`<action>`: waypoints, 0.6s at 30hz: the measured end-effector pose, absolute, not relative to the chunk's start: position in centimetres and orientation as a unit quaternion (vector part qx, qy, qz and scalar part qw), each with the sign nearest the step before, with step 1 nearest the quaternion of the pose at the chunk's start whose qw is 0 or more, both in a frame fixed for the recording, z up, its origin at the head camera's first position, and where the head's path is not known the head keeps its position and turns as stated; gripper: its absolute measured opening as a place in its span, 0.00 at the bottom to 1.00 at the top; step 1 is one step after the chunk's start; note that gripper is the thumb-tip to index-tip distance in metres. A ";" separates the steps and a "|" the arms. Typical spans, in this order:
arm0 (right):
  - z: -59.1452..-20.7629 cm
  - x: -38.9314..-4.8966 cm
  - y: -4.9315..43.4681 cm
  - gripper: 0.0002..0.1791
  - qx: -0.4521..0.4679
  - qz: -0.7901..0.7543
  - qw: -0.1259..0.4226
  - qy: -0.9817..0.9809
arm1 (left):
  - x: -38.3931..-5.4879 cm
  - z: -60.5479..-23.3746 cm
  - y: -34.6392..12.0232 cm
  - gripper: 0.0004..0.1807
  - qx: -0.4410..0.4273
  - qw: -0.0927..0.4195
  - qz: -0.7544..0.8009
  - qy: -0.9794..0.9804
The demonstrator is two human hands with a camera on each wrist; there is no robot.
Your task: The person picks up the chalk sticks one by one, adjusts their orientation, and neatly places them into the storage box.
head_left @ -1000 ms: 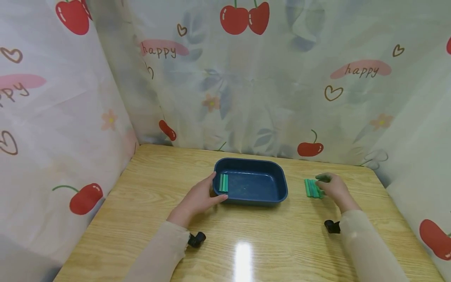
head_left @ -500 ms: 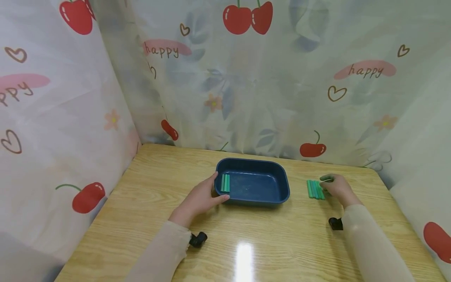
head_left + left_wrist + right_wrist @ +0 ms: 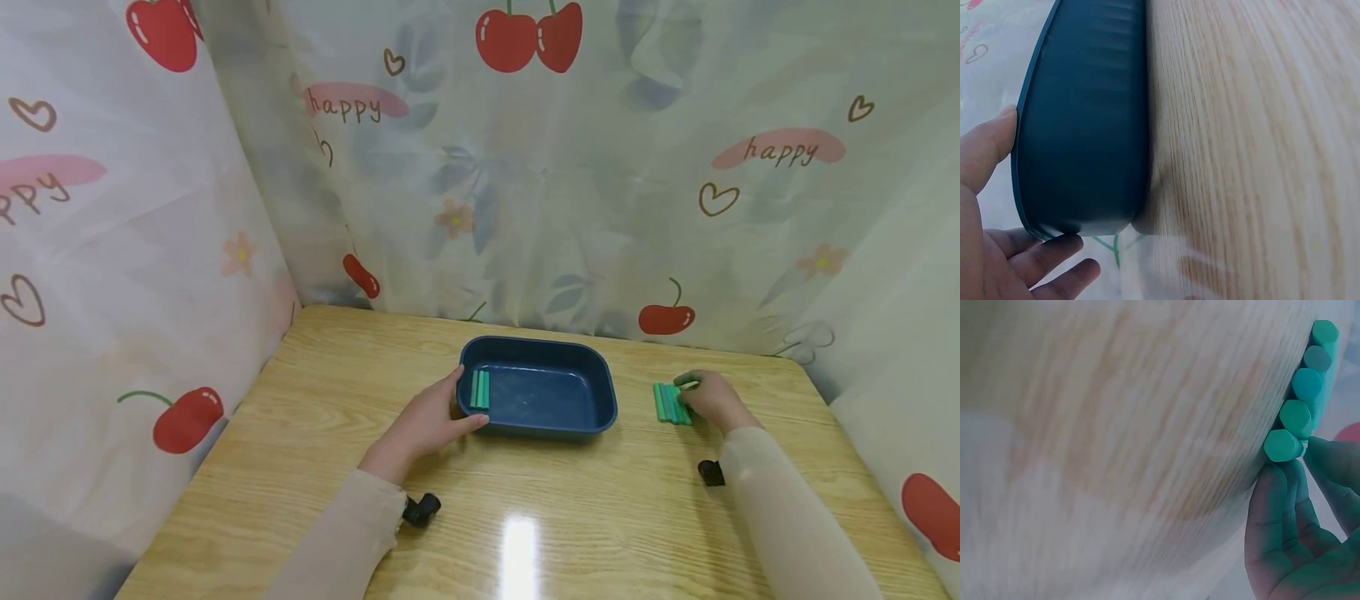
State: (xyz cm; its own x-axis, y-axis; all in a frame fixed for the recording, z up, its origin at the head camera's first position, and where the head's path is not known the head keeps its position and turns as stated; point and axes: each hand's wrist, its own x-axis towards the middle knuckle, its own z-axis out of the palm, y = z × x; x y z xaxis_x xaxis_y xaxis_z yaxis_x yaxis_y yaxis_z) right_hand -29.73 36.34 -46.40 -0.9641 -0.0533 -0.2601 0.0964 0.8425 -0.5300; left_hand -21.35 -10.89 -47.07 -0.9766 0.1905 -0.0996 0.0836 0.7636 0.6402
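A dark blue rectangular basin [image 3: 543,404] stands on the wooden table, with several short green sticks [image 3: 480,390] side by side at its left end. My left hand [image 3: 423,423] grips that end, thumb at the near rim and fingers at the end wall, as the basin wall [image 3: 1088,125] in the left wrist view also shows. To the right lies a row of several more green and teal sticks [image 3: 667,403]. My right hand [image 3: 712,400] is at the row's right end. In the right wrist view its thumb and fingers pinch the end green stick [image 3: 1282,445], beside its neighbours.
The wooden table [image 3: 585,508] runs back to a hanging cloth [image 3: 540,250] printed with cherries and hearts, which also encloses both sides. Black camera mounts [image 3: 422,510] stick out under the wrists. Bare table lies between the basin and the stick row.
The head view has shifted slightly. My right hand has moved a little left against the end of the stick row and closed on the end stick. The left hand keeps its hold on the basin.
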 end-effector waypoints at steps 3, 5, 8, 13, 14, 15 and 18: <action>-46.5 -30.0 36.3 0.23 0.012 -0.276 0.137 0.951 | -21.3 -47.1 -10.9 0.55 0.072 0.080 0.336 0.936; -46.6 -30.1 36.3 0.24 0.015 -0.274 0.138 0.952 | -21.3 -47.1 -10.9 0.55 0.072 0.080 0.337 0.935; -46.7 -30.3 36.4 0.24 0.016 -0.268 0.140 0.953 | -21.3 -47.1 -10.9 0.55 0.072 0.079 0.339 0.935; -46.6 -30.4 36.5 0.25 0.020 -0.257 0.144 0.955 | -21.3 -47.0 -10.9 0.55 0.073 0.079 0.342 0.933; -46.6 -30.4 36.5 0.25 0.019 -0.255 0.144 0.956 | -21.2 -47.0 -10.9 0.55 0.073 0.079 0.343 0.933; -46.6 -30.4 36.6 0.25 0.019 -0.252 0.144 0.957 | -21.2 -46.9 -10.9 0.55 0.073 0.080 0.344 0.933; -46.5 -30.3 36.7 0.25 0.014 -0.245 0.144 0.959 | -21.2 -46.9 -10.9 0.55 0.071 0.081 0.345 0.932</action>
State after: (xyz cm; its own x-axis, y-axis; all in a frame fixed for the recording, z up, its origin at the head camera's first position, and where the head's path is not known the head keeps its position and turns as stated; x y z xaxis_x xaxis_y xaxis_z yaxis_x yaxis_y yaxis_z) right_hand -30.26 36.65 -46.49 -0.9579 -0.0437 -0.2837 0.0980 0.8792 -0.4663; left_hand -21.21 -10.87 -46.87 -0.9768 0.1885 -0.1015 0.0771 0.7520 0.6547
